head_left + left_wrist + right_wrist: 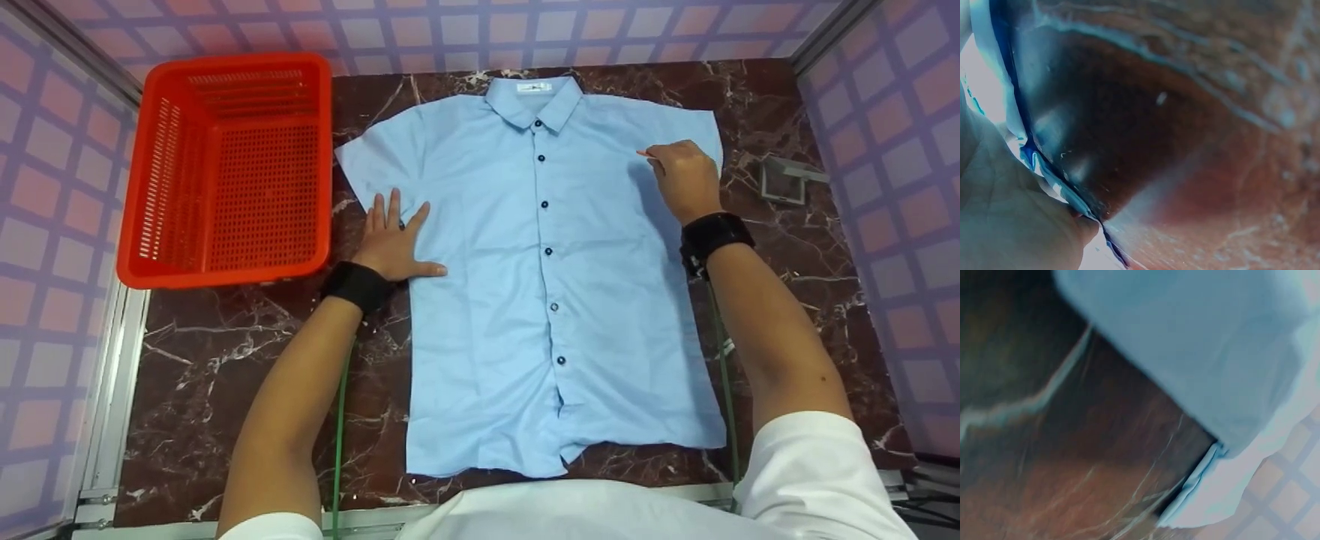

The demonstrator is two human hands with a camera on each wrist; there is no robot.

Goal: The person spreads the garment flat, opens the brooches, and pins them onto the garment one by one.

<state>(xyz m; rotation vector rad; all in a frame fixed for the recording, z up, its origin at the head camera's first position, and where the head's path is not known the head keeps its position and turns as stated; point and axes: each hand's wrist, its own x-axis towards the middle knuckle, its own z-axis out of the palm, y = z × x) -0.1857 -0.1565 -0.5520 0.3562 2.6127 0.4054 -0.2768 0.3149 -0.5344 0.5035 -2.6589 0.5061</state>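
A light blue short-sleeved shirt (480, 300) with dark buttons lies spread face up, collar at the far side. My left hand (390, 244) rests with fingers spread on the shirt's left edge below the sleeve; in the left wrist view, part of the hand (1010, 208) shows beside the cloth edge. Above the shirt's right chest, near the right sleeve, my right hand (686, 176) has curled fingers pinching a small, thin orange-red piece (643, 153). Its exact kind is too small to tell. The right wrist view shows the shirt cloth (1185, 343) but not the hand.
A red plastic basket (322, 172) with perforated sides stands at the left back on the dark marbled table (262, 360). Right of the shirt lies a small pale frame-like object (784, 181). Checkered panels (570, 34) border the back and sides. Green cables (341, 420) run from both wristbands.
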